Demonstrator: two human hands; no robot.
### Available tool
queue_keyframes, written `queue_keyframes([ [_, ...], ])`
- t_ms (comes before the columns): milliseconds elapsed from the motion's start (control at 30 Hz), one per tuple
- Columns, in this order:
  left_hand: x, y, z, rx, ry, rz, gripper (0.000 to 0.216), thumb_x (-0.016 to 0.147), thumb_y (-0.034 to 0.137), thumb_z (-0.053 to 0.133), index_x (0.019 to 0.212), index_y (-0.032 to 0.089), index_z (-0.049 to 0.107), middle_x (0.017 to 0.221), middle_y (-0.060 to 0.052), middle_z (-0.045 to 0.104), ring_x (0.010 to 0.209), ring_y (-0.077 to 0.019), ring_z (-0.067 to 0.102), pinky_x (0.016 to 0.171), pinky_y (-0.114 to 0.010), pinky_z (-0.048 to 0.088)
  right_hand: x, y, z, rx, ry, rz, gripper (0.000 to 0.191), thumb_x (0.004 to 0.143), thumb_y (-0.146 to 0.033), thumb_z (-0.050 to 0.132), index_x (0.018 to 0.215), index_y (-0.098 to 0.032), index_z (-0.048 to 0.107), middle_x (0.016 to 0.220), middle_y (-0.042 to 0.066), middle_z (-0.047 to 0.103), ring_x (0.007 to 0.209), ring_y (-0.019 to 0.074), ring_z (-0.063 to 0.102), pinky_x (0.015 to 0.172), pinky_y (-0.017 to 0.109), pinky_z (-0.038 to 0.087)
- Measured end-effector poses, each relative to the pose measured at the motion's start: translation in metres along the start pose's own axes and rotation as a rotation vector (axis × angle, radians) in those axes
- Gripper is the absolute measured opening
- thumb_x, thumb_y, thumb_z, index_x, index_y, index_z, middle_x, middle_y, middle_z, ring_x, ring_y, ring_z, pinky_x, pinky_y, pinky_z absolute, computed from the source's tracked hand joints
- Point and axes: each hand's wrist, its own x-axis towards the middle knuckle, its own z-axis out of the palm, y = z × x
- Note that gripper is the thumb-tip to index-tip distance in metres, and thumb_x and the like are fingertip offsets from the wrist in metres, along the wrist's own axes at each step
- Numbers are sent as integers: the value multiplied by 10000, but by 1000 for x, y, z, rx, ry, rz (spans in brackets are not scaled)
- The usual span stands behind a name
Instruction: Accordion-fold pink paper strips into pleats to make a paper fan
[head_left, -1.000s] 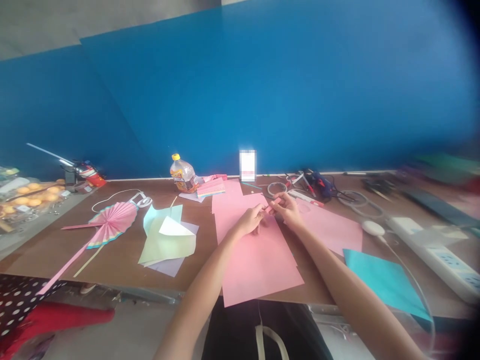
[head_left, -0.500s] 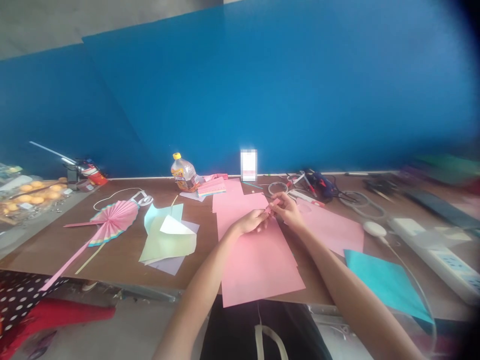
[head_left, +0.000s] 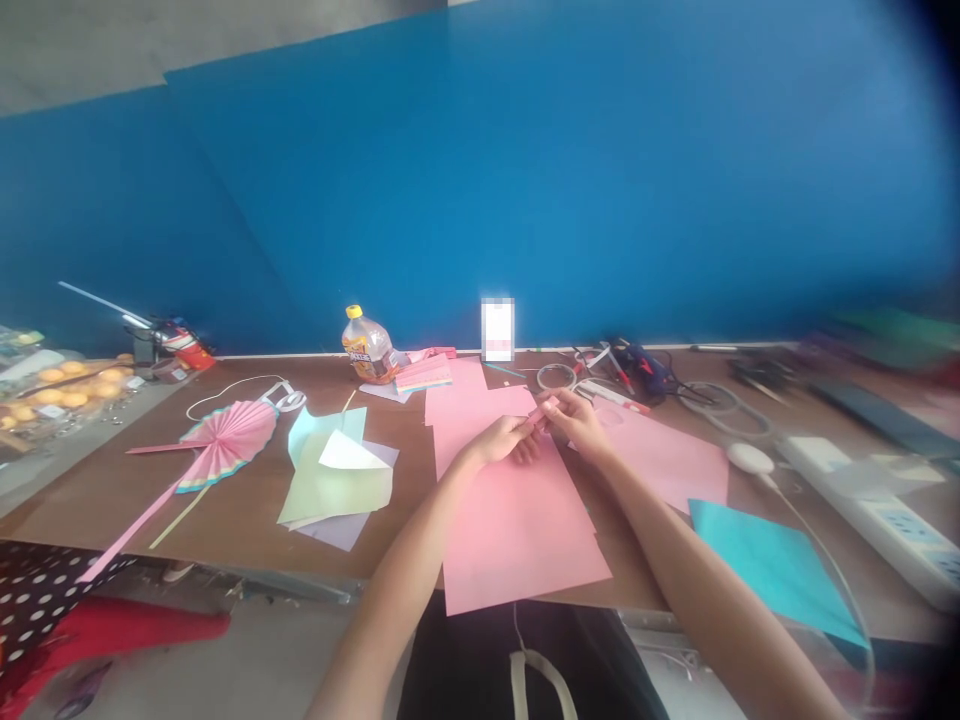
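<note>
The brown table point(head_left: 247, 490) bore a large pink sheet point(head_left: 517, 530) beneath both hands. The left hand point(head_left: 504, 440), at eight o'clock of a narrow pink strip point(head_left: 545, 409), and the right hand point(head_left: 579, 425), at four o'clock, each pinched one end. Fingers hid much of the strip, and its folds were too blurred to make out.

We see a brown table point(head_left: 247, 500): pink sheets point(head_left: 517, 530) at centre, a paper fan point(head_left: 225, 440) at nine o'clock, a teal sheet point(head_left: 765, 560) at four, a bottle point(head_left: 367, 348) at eleven.
</note>
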Motion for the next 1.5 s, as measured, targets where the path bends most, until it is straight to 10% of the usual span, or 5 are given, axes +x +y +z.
queue_keyframes([
  [367, -4, 2, 8, 40, 38, -14, 680, 782, 728, 405, 966, 93, 563, 757, -117, 685, 623, -160, 652, 609, -284, 495, -2, -3, -2, 13, 30, 40, 357, 801, -518, 611, 729, -169, 639, 612, 34, 642, 535, 143, 573, 521, 266, 447],
  [667, -2, -1, 9, -24, 31, 6, 616, 804, 693, 419, 857, 92, 540, 724, -130, 668, 625, -193, 666, 596, -326, 528, 0, 5, -1, -13, 89, -15, 392, 836, -542, 553, 720, -175, 626, 486, -51, 328, 449, 81, 292, 434, 236, 245],
  [933, -1, 1, 11, 41, 34, 51, 564, 841, 624, 437, 1079, 121, 526, 943, -148, 664, 707, -151, 668, 606, -264, 513, 0, 1, -1, -66, 274, -33, 457, 792, -597, 572, 586, -190, 530, 485, -35, 350, 453, 92, 310, 425, 250, 265],
  [1233, 1, -3, 9, -145, 44, 67, 677, 794, 685, 446, 1040, 64, 559, 866, -166, 678, 686, -173, 663, 652, -311, 525, -3, -3, 4, -85, 16, 0, 356, 774, -515, 633, 763, -160, 631, 646, -5, 539, 577, 107, 446, 551, 247, 374],
  [1500, 3, -5, 9, -130, 60, 86, 656, 779, 656, 510, 1096, 83, 539, 911, -155, 672, 743, -182, 671, 703, -332, 535, -3, 2, 5, -142, 154, -39, 362, 792, -508, 608, 680, -166, 566, 602, -18, 510, 542, 103, 422, 517, 240, 353],
])
